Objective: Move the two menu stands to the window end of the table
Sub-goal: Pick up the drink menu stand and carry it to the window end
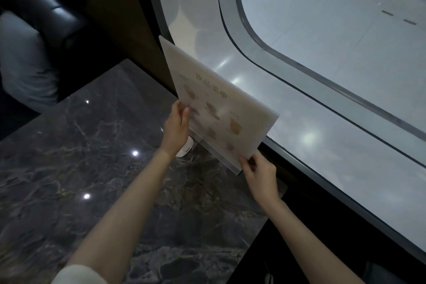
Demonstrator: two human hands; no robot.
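a big pale plastic menu stand with food pictures (221,108) stands at the window end of the dark shiny marble table (92,145). the left hand (176,129) pinches its left edge. the right hand (260,176) pinches its bottom right corner.

Cream menu stand (216,104); dark grey veined marble table (92,168).

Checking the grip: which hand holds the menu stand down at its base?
The right hand, pinching the menu stand at its near bottom corner by the clear base; the left hand grips higher, on the panel's side edge.
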